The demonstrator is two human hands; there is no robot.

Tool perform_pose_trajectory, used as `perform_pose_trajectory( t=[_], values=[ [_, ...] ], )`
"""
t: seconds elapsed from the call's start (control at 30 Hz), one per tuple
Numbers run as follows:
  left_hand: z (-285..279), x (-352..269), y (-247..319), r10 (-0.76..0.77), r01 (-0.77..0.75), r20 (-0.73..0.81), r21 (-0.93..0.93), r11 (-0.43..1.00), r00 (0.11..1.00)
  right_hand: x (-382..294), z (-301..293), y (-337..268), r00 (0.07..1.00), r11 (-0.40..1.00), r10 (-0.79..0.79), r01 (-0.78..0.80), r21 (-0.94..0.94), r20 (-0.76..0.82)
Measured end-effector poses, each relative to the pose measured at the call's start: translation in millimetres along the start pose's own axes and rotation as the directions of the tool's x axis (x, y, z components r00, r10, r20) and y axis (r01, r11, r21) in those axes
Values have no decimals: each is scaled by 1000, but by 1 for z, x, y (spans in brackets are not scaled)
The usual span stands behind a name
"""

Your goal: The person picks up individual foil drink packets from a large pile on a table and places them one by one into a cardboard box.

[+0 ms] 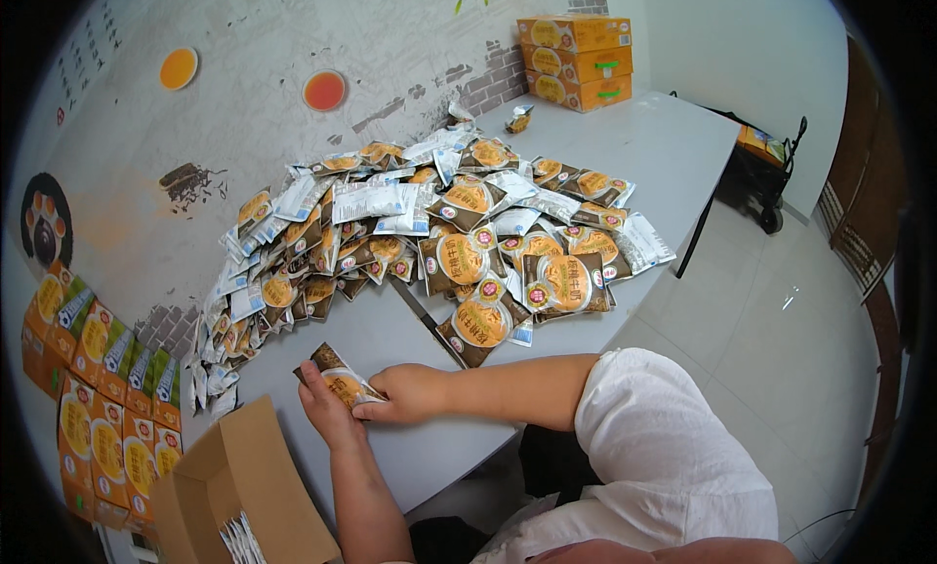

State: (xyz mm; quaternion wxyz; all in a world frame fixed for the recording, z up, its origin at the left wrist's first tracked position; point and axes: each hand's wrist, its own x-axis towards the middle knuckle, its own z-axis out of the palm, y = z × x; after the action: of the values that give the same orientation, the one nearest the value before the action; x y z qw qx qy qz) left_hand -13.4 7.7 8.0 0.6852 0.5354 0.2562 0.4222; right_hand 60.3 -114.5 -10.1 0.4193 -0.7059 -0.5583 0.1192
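Observation:
Between both of my hands is a brown-and-orange drink pouch (341, 383), its printed face turned up. My left hand (327, 410) grips its left side, thumb across the front. My right hand (407, 393) has hold of its lower right edge. Beyond them, a large heap of similar pouches (461, 260) spreads over the grey table (432, 417), some face up and some showing white backs. Left of my left arm stands an open cardboard box (256, 461) with several pouches (241, 538) standing on edge in its near end.
Orange printed cartons (110, 432) are stacked at the left. Three more cartons (575, 63) stand at the table's far end, a lone pouch (519, 118) near them. A wheeled cart (761, 161) is on the floor at right. The printed wall (249, 117) borders the table.

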Motion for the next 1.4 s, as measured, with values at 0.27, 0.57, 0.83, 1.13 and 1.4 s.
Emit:
perform_pose_trajectory(
  t=[0.27,0.57,0.83,1.13,1.4],
  values=[
    [-3,4,-5,95,-111,120,139,984,988,0,4,11,991,989,-113,106,99,72],
    [-5,2,-3,63,-79,140,117,990,988,0,9,9,986,981,-132,144,-127,99],
    [-13,13,-5,128,-133,35,256,957,991,-6,-1,-6,995,999,-42,43,-6,89],
    [-14,21,-15,249,-241,10,292,926,969,2,9,5,955,845,119,-242,478,272],
    [-15,23,-13,255,-241,-17,279,930,967,3,11,4,991,997,53,-59,44,124]
  ],
)
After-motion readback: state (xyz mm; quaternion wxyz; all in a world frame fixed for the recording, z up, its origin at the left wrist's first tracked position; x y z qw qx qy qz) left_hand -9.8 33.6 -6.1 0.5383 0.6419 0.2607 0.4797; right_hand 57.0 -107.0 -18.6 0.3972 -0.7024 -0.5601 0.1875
